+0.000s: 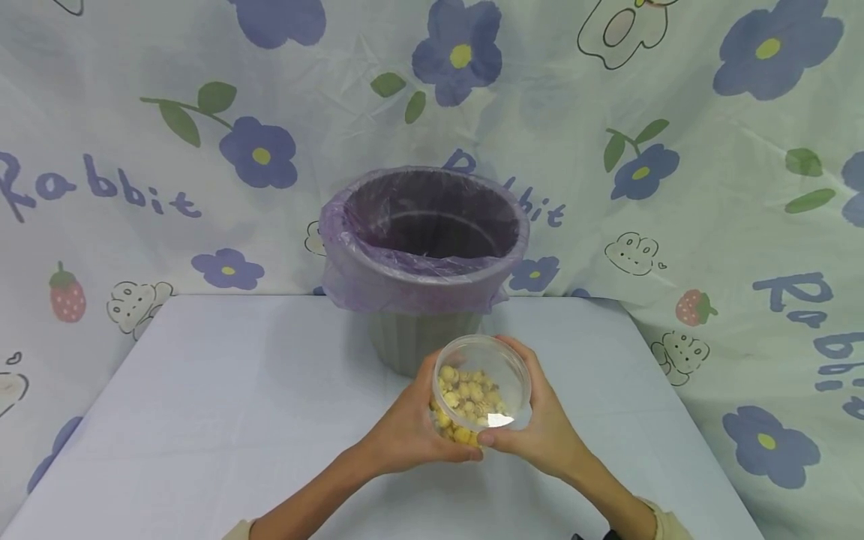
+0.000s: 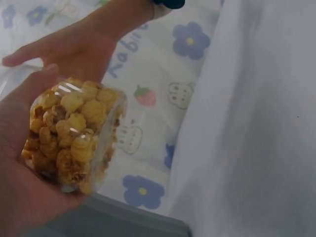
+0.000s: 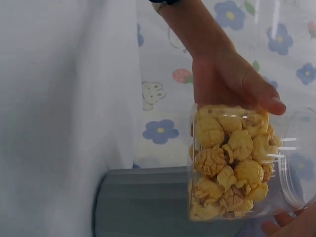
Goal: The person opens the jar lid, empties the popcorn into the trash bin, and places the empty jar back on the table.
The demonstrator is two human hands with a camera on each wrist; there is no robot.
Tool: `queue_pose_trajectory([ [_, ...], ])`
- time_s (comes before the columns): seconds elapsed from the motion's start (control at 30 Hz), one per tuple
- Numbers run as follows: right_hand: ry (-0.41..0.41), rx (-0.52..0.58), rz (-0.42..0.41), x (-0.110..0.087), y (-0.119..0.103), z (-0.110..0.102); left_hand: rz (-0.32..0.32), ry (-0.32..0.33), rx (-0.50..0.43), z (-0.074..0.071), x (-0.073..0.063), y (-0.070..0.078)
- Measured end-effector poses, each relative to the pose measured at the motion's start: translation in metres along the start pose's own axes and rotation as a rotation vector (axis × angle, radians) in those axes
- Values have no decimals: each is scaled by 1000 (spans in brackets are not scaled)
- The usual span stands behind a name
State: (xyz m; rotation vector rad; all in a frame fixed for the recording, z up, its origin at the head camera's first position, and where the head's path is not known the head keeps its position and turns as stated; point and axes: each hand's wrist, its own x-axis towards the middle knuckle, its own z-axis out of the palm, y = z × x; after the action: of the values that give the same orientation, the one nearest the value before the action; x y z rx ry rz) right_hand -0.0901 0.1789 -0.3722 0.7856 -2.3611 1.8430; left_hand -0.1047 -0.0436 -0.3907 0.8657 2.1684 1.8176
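Observation:
A clear plastic jar of popcorn (image 1: pixel 472 394) is held up between both hands, its round top tilted toward the head camera. Whether a clear lid covers that top I cannot tell. The left hand (image 1: pixel 412 424) grips the jar's left side, with its thumb along the near side. On the opposite side the right hand (image 1: pixel 550 431) grips it, thumb at the near rim and fingers around the far side. Yellow popcorn (image 3: pixel 232 163) fills the lower part in the right wrist view. The left wrist view shows the same jar (image 2: pixel 74 133) between the hands.
Just beyond the hands stands a grey trash bin (image 1: pixel 425 341), lined with a purple plastic bag (image 1: pixel 412 289) folded over its rim. A white-covered table (image 1: pixel 202 420) lies underneath. Behind and at the sides hangs a flower-and-rabbit patterned cloth (image 1: pixel 351 97).

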Motion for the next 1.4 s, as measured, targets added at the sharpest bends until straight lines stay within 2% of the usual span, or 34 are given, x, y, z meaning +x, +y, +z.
queue_pose_trajectory([
  [0.13, -73, 44, -1, 1, 1, -5, -12, -21, -4, -2, -1, 1],
  [0.33, -156, 127, -56, 3, 2, -11, -24, -60, 3, -3, -3, 3],
  [0.47, -134, 116, -87, 3, 4, -14, -28, -70, 0, -5, -5, 3],
  [0.6, -77, 95, -108, 3, 10, -20, -24, -69, -31, -10, -6, 3],
  [0.73, -29, 116, -139, 2, 19, -28, -10, -47, -12, -15, -10, 1],
  [0.87, 3, 155, -153, -2, 30, -37, -25, -11, 25, -22, -15, -1],
  [1.0, 42, 151, -119, -9, 39, -48, -58, 22, 45, -29, -21, -3],
  [1.1, 72, 102, -69, -15, 48, -55, -62, 38, 56, -34, -24, -3],
  [1.4, 114, -222, 191, -33, 80, -73, -89, 95, 96, -44, -30, -3],
])
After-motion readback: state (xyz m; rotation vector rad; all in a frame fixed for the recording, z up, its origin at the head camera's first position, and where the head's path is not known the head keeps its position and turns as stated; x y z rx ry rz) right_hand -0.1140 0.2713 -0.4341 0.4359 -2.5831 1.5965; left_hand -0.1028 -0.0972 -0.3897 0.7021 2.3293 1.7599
